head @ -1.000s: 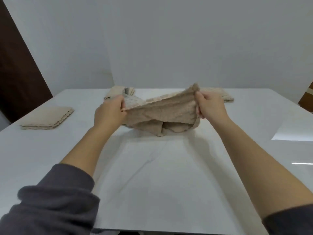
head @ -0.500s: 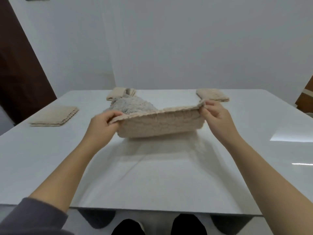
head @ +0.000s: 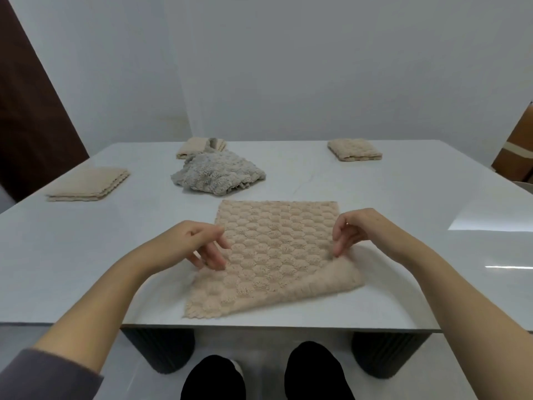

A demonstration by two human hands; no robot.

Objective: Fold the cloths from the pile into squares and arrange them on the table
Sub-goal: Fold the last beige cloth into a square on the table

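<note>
Now the beige cloth (head: 274, 255) lies spread at 6 o'clock on the table (head: 86, 255), left hand (head: 199, 245) at its 9 o'clock edge, right hand (head: 356, 230) at 3 o'clock, both loose-fingered and gripping nothing, so I judge the first fold is next: pinch the near corners, carry them toward 12 o'clock.

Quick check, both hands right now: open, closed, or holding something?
Left hand: open, fingertips at the left edge of the beige cloth, no grip visible.
Right hand: open, loosely curled, fingertips touching the cloth's right edge.
</note>
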